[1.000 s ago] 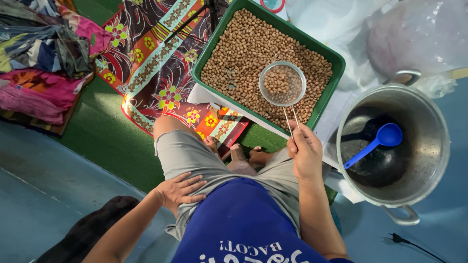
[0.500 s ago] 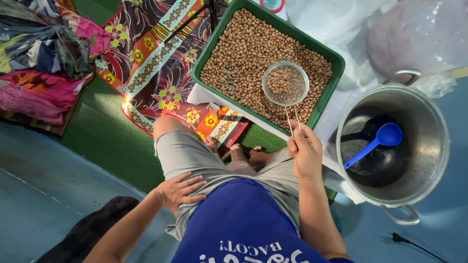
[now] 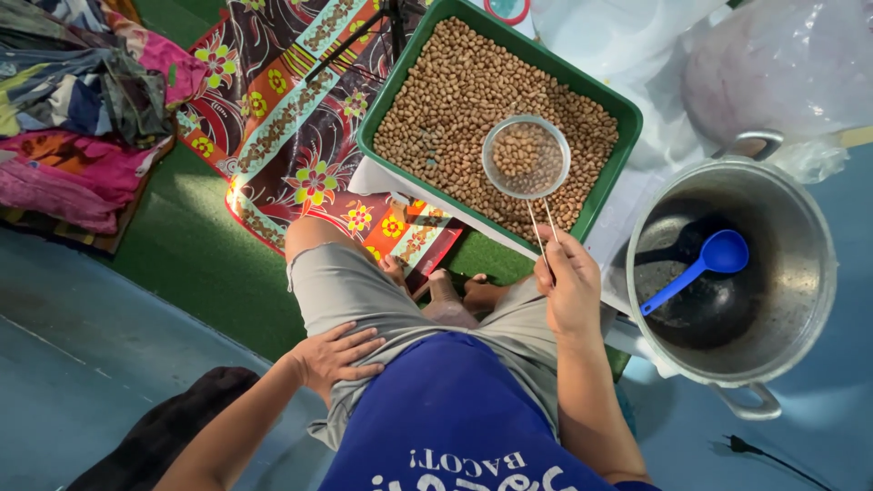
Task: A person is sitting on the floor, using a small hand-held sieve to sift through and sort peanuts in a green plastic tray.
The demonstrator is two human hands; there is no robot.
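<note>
Head view shows a small round wire strainer (image 3: 526, 156) over the middle of a green tray (image 3: 611, 178) full of brown peanuts (image 3: 455, 100). Some peanuts lie inside the strainer too. Its thin wire handle runs down to the right hand (image 3: 571, 284), which is closed around the end of the handle. The left hand (image 3: 338, 355) holds nothing; it lies flat with spread fingers on the person's left thigh, on the grey shorts (image 3: 364, 300). The tray stands on the floor in front of the crossed legs, partly on a patterned cloth (image 3: 291, 127) with flowers, which covers a green mat (image 3: 191, 245). Just to the right of the tray stands a big metal pot (image 3: 800, 300), and a blue ladle (image 3: 700, 268) rests inside it. At the far left lies a pile of colourful clothes (image 3: 73, 109).
</note>
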